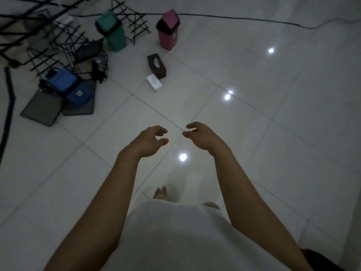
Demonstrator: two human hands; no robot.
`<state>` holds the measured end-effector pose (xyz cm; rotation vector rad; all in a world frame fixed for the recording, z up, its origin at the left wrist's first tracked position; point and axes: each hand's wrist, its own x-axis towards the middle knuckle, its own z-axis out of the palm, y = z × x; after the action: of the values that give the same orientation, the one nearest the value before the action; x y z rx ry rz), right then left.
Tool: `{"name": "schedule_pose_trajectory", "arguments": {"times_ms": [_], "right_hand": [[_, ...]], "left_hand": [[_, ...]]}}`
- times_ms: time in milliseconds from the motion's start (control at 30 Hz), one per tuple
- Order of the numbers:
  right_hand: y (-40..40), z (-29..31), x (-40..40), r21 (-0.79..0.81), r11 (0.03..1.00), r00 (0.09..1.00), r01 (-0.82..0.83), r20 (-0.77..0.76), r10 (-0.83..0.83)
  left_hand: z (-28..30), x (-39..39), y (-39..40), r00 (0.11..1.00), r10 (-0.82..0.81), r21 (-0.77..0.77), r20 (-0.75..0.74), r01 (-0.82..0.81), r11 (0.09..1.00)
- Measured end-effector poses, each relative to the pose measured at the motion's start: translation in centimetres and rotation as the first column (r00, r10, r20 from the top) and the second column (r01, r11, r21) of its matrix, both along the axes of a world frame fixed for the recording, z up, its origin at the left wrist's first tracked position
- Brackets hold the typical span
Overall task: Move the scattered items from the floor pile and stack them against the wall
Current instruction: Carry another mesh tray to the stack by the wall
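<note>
A pile of items lies on the white tiled floor at the upper left: a green bin [113,30], a pink bin [168,30], a dark tissue box [156,65], a small white box [154,82], blue bags [68,85], flat grey mesh panels [42,109] and black wire racks [66,42]. My left hand [150,140] and my right hand [203,136] hover side by side over bare floor, well short of the pile. Both hold nothing, fingers loosely curled and apart.
A black cable [254,19] runs across the floor at the back. A black strap or hose [8,106] lies along the left edge. My bare foot [160,192] shows below the hands. Bright light spots reflect on the glossy tiles.
</note>
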<state>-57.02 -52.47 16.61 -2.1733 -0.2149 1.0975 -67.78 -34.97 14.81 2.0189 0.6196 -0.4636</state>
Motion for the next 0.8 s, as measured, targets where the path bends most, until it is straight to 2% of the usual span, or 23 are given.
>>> {"name": "schedule_pose_trajectory", "arguments": {"times_ms": [233, 400, 800], "right_hand": [[14.1, -0.3, -0.9, 0.017, 0.975, 0.975, -0.222, -0.018, 0.223], [21.0, -1.3, 0.2, -0.009, 0.933, 0.932, -0.361, -0.031, 0.360], [38.5, -4.0, 9.4, -0.013, 0.810, 0.808, -0.587, -0.069, 0.585]], "left_hand": [[-0.4, -4.6, 11.0, 0.968, 0.250, -0.007, 0.022, -0.250, 0.968], [-2.0, -5.8, 15.7, 0.914, 0.405, -0.044, 0.011, -0.404, 0.914], [-3.7, 0.0, 28.3, 0.744, 0.668, -0.069, 0.007, -0.666, 0.743]]}}
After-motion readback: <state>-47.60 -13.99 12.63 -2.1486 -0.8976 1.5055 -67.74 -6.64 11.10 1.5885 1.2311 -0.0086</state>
